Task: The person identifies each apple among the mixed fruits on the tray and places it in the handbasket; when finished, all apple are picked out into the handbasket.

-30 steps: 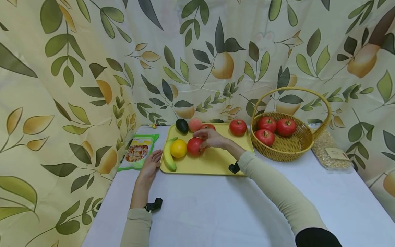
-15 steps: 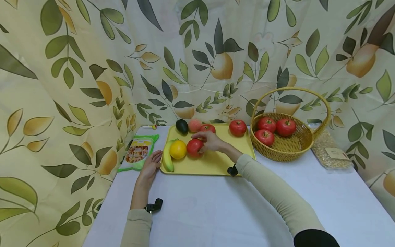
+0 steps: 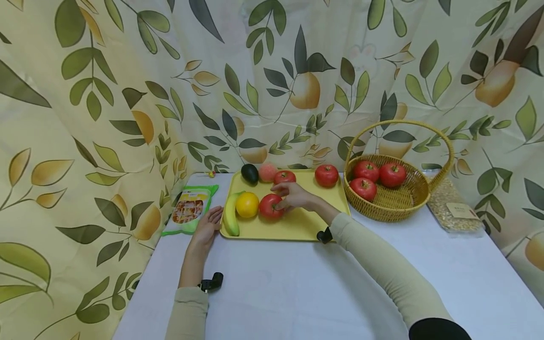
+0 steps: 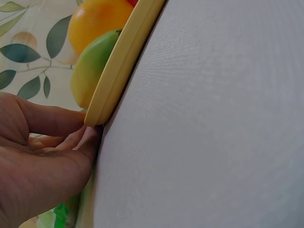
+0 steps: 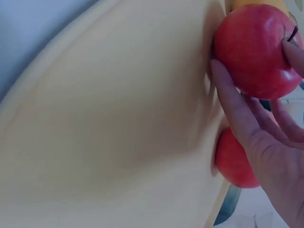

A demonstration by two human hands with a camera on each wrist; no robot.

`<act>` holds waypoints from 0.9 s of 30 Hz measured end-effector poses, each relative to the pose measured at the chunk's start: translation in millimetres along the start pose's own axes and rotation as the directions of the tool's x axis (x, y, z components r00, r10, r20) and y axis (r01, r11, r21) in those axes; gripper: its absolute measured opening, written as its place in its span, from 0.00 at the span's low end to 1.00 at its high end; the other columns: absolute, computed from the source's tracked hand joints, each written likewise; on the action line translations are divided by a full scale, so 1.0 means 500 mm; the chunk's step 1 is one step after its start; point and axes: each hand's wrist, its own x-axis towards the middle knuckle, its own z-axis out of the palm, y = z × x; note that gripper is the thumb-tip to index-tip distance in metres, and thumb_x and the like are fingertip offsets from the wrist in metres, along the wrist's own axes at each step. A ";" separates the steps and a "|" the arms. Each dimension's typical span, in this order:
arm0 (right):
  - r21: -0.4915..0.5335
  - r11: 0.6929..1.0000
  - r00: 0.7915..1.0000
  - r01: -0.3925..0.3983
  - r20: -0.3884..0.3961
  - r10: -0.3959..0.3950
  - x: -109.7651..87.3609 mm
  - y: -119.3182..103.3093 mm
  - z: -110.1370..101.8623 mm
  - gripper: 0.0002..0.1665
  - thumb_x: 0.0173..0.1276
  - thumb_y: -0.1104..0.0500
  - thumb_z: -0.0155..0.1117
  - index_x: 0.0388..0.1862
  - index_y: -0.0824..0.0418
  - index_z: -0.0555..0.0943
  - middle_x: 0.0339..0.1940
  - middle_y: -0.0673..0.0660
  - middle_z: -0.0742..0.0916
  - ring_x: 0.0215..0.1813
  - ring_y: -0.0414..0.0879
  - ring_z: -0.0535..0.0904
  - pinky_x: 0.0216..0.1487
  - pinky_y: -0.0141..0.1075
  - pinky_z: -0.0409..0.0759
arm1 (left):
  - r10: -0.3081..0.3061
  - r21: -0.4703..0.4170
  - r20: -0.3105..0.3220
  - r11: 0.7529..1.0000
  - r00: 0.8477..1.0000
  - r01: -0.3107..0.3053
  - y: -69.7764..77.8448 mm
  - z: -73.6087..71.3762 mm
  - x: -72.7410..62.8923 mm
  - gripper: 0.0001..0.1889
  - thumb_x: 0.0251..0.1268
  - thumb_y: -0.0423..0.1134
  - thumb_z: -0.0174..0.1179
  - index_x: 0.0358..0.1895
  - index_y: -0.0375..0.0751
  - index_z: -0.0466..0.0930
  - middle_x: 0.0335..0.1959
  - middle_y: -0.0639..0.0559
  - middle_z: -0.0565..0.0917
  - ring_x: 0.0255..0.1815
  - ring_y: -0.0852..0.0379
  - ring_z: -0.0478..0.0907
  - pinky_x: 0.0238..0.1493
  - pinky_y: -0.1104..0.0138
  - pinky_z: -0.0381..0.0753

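Note:
My right hand grips a red apple over the yellow tray. In the right wrist view the thumb lies near the stem of the apple, with the fingers along its side. My left hand holds the tray's near left corner; in the left wrist view its thumb meets the rim and the other fingers bend beside it. Left of the apple lie an orange and a yellow-green banana.
Along the tray's back are an avocado, a peach and two more red apples, one behind my right hand, another farther right. A wicker basket holds three apples. A green-edged packet and a grain bag flank them.
The right hand comes down around the apple, which shifts slightly to the right. The banana has straightened and its near end has moved left. The left hand stays at the tray's corner.

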 end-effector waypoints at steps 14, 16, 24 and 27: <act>0.102 0.994 1.000 -0.030 -0.001 0.030 -0.052 0.007 -0.030 0.42 0.68 0.67 0.68 0.79 0.66 0.64 0.61 0.69 0.80 0.53 0.56 0.84 0.55 0.55 0.88 | 0.004 0.022 -0.006 1.000 1.000 -0.003 -0.001 0.001 -0.004 0.39 0.65 0.10 0.39 0.81 0.30 0.54 0.82 0.35 0.58 0.83 0.43 0.54 0.84 0.57 0.54; 0.123 0.992 0.999 -0.032 -0.015 0.034 -0.061 0.007 -0.039 0.41 0.68 0.66 0.67 0.79 0.65 0.64 0.60 0.68 0.81 0.50 0.53 0.84 0.53 0.52 0.89 | 0.000 0.024 -0.007 1.000 1.000 0.000 -0.001 0.001 -0.006 0.39 0.65 0.10 0.39 0.81 0.31 0.53 0.82 0.35 0.58 0.84 0.43 0.54 0.84 0.57 0.54; 0.147 0.989 0.996 -0.018 -0.081 0.030 -0.105 -0.018 -0.083 0.42 0.68 0.64 0.68 0.79 0.65 0.64 0.62 0.68 0.81 0.46 0.51 0.85 0.50 0.50 0.90 | 0.005 0.037 0.008 0.999 1.000 -0.005 -0.003 0.003 -0.005 0.39 0.65 0.10 0.39 0.82 0.30 0.52 0.82 0.34 0.58 0.84 0.43 0.54 0.84 0.57 0.54; 0.143 0.990 0.994 -0.006 -0.109 0.022 -0.124 -0.029 -0.106 0.42 0.69 0.64 0.67 0.79 0.65 0.63 0.62 0.69 0.80 0.48 0.52 0.86 0.51 0.54 0.90 | 0.006 0.034 0.008 0.999 1.000 -0.006 -0.002 0.001 -0.004 0.40 0.64 0.10 0.39 0.82 0.30 0.52 0.82 0.34 0.57 0.84 0.43 0.54 0.84 0.56 0.53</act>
